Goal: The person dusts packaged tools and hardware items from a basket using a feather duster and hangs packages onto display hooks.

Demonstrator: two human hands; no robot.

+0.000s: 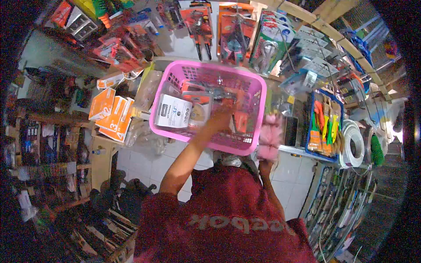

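A pink plastic basket point(262, 94) holds several packaged items, among them a white box point(174, 111) and red-orange packs point(240, 122). My left hand point(222, 119) reaches down inside the basket, over the packs at its right half. Motion smears its fingers, so whether it grips anything is unclear. Just outside the basket's lower right corner is my right hand point(265, 166), directly below a bundle of pink things point(269, 138). Its fingers are mostly hidden there.
Orange-and-white boxes point(115, 115) stand left of the basket. On the right are a blue tray point(326, 157) of paintbrushes and a white coil point(352, 144). Carded tools point(234, 33) hang behind the basket. Below right stands a rack point(340, 206) of packets.
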